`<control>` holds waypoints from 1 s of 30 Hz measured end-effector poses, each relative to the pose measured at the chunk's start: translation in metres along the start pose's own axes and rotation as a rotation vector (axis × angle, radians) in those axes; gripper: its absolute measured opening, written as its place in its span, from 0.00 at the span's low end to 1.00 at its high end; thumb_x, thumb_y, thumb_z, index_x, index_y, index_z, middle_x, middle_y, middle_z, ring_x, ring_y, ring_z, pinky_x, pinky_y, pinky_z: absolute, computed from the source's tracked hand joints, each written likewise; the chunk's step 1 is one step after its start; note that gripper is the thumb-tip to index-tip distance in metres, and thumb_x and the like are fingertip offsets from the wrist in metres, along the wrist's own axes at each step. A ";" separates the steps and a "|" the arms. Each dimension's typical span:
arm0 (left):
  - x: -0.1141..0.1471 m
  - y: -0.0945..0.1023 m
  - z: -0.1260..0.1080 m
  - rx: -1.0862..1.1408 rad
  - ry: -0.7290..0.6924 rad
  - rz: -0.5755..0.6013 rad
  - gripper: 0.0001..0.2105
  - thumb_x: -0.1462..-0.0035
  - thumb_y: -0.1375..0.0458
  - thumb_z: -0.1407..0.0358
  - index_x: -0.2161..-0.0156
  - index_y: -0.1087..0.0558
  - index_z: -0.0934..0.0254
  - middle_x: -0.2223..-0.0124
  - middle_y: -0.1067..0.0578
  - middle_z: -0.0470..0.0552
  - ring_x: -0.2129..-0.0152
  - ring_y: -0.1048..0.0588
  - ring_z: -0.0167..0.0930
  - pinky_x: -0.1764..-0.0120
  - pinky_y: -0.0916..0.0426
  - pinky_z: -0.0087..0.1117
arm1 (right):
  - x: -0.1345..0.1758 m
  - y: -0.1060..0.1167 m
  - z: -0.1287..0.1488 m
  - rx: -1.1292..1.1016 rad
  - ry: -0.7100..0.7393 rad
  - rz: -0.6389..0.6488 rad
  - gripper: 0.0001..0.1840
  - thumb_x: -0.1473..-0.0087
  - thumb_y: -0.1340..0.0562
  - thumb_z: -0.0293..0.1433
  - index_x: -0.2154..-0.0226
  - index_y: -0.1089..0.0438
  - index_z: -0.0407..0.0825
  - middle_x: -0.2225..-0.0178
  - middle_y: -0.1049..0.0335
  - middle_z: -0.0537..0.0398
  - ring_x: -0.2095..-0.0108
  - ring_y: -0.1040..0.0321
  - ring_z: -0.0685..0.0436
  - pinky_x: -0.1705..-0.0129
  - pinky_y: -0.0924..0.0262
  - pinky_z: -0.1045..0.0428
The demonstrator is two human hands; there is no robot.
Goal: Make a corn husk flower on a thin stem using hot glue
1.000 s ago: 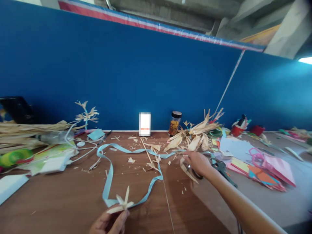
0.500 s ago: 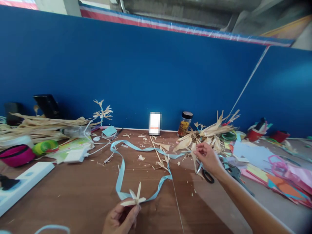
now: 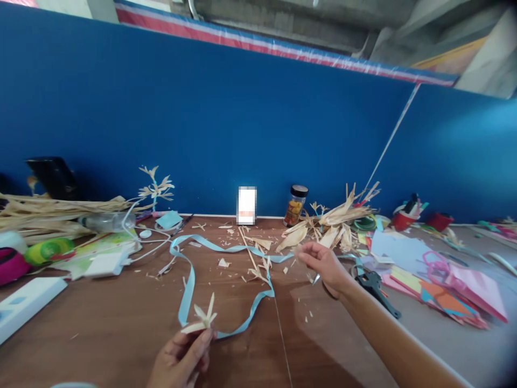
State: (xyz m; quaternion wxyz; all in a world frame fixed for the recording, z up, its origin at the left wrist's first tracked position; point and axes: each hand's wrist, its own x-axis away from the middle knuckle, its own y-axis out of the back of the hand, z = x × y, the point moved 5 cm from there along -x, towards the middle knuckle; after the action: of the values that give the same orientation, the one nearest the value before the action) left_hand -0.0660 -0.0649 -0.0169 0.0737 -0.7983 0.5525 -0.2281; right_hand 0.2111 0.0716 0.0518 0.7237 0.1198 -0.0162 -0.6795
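Husk flower [image 3: 207, 319]: 1, petals [image 3: 210, 305] splayed, shaping judged done; base hidden by fingers.
Left hand [image 3: 181, 358]: clamped on the flower at its fingertips.
Right hand [image 3: 325, 267]: well apart from flower and left hand, fingers drawn together; grip on anything, cannot tell.
Blue ribbon [image 3: 187, 296]: loose loop, wrapping judged left to do.
Husk spray [image 3: 156, 189]: 1, near blue partition [image 3: 226, 124], apparently complete.
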 end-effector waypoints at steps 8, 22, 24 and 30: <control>-0.007 -0.026 -0.041 -0.064 -0.045 0.065 0.14 0.68 0.34 0.61 0.75 0.27 0.68 0.78 0.29 0.47 0.84 0.40 0.21 0.80 0.43 0.22 | 0.007 -0.026 0.043 0.095 0.151 0.116 0.10 0.54 0.42 0.37 0.72 0.38 0.47 0.77 0.38 0.59 0.78 0.43 0.53 0.77 0.48 0.57; -0.066 -0.105 -0.036 -0.045 -0.081 0.320 0.15 0.59 0.38 0.65 0.63 0.31 0.65 0.77 0.32 0.41 0.85 0.40 0.17 0.80 0.45 0.19 | -0.007 -0.087 0.024 0.215 0.274 0.111 0.09 0.52 0.45 0.30 0.65 0.39 0.49 0.73 0.31 0.57 0.70 0.33 0.48 0.66 0.41 0.53; -0.069 -0.105 -0.033 -0.042 -0.077 0.340 0.16 0.59 0.38 0.66 0.61 0.32 0.64 0.77 0.32 0.41 0.85 0.40 0.17 0.80 0.45 0.19 | -0.007 -0.088 0.019 0.164 0.241 0.119 0.10 0.52 0.44 0.30 0.64 0.41 0.49 0.73 0.31 0.57 0.71 0.33 0.48 0.67 0.41 0.53; -0.074 -0.102 -0.019 -0.107 0.041 0.458 0.09 0.58 0.38 0.65 0.70 0.30 0.67 0.82 0.36 0.40 0.85 0.40 0.17 0.81 0.47 0.19 | -0.003 -0.085 0.014 0.128 0.208 0.144 0.10 0.53 0.43 0.29 0.64 0.42 0.49 0.73 0.30 0.58 0.71 0.33 0.49 0.68 0.42 0.54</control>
State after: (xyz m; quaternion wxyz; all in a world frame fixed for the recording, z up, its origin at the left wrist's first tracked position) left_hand -0.0091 0.0444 0.0164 0.0698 -0.6501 0.7319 -0.1921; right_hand 0.1249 0.0685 0.0495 0.7593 0.2340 0.0067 -0.6072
